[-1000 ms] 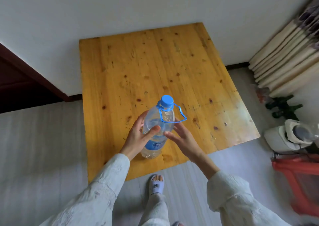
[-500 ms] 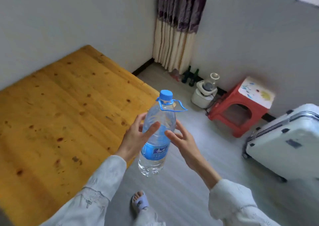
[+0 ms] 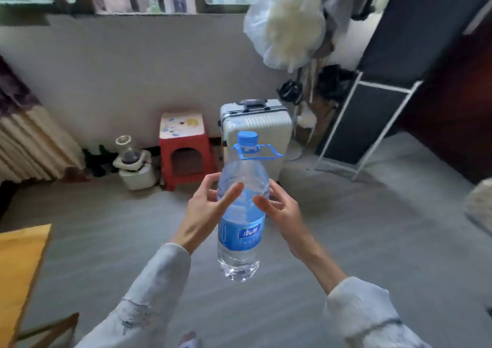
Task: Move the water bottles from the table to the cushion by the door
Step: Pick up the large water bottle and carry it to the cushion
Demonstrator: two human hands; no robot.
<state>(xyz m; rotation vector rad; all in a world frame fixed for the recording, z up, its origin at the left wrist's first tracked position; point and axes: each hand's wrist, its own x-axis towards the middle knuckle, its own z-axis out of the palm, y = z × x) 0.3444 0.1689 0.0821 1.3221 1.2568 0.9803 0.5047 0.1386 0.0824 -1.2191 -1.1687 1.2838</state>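
Water bottle (image 3: 241,214) upright, cap up | left hand (image 3: 203,209) and right hand (image 3: 282,212) grip clamped on sides

blue label (image 3: 241,237) on the water bottle (image 3: 241,214), white logo characters, perhaps Chinese, too blurred to read

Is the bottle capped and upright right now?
Capped and roughly upright: the blue cap tops the water bottle, held above the floor between left hand and right hand.
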